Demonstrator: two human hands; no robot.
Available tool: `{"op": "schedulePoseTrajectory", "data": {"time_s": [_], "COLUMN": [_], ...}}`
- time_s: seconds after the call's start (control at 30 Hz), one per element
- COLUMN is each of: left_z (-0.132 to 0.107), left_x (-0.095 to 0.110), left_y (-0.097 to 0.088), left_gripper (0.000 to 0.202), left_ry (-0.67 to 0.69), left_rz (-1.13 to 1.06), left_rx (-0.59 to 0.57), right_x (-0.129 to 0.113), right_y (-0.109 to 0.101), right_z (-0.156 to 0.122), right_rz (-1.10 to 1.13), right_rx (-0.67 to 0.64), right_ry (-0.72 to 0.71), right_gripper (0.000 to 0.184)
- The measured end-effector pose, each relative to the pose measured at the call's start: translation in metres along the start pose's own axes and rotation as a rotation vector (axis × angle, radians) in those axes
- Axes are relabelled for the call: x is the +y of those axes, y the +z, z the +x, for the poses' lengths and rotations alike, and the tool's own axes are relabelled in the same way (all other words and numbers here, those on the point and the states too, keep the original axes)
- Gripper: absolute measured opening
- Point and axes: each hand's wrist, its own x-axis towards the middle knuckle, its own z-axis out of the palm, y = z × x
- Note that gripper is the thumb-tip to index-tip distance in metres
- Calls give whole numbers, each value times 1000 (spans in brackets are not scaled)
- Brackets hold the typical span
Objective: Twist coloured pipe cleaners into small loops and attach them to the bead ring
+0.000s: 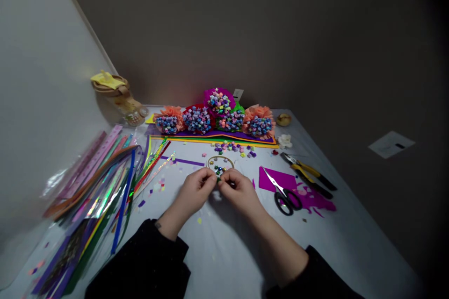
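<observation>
My left hand (198,187) and my right hand (240,190) meet in front of me, thumbs and fingers pinched close together. Between the fingertips shows a small green paper star (219,180), mostly covered, so its exact shape is hard to make out. Just beyond my fingers lies a round gold-coloured ring or shallow dish (209,159) with several small shiny stars (220,168) inside it. Farther back is a loose scatter of purple, pink and yellow paper stars (231,146).
Coloured paper strips (105,182) spread across the left. Black-handled scissors (286,198) rest on magenta paper (271,178), with yellow-and-black pliers (310,175) beside them. Star bouquets (197,120) line the back. A tape roll (117,85) stands at back left; walls border the table.
</observation>
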Motion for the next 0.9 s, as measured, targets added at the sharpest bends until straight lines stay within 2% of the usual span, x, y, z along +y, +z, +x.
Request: {"op": "schedulePoseTrajectory", "data": {"time_s": [0.2, 0.4, 0.47, 0.7, 0.8, 0.9], "left_z": [-2, -3, -3, -1, -1, -2], "left_x": [1, -1, -1, -3, -5, -5], "left_y": [-2, 0, 0, 0, -1, -1], "left_gripper": [14, 17, 17, 17, 14, 14], "left_ry": [74, 71, 67, 56, 75, 78], "left_rz": [163, 121, 118, 162, 190, 158], "left_rx": [19, 75, 79, 2, -8, 10], "right_x": [0, -1, -2, 1, 3, 3], "right_y": [3, 2, 2, 2, 1, 1], "right_z": [-2, -2, -1, -2, -2, -4], "right_rz": [-104, 59, 88, -57, -128, -190], "right_rx": [49, -1, -3, 30, 21, 110], "right_ry": [-80, 114, 137, -56, -87, -129], "right_gripper": [11, 12, 12, 14, 14, 6]}}
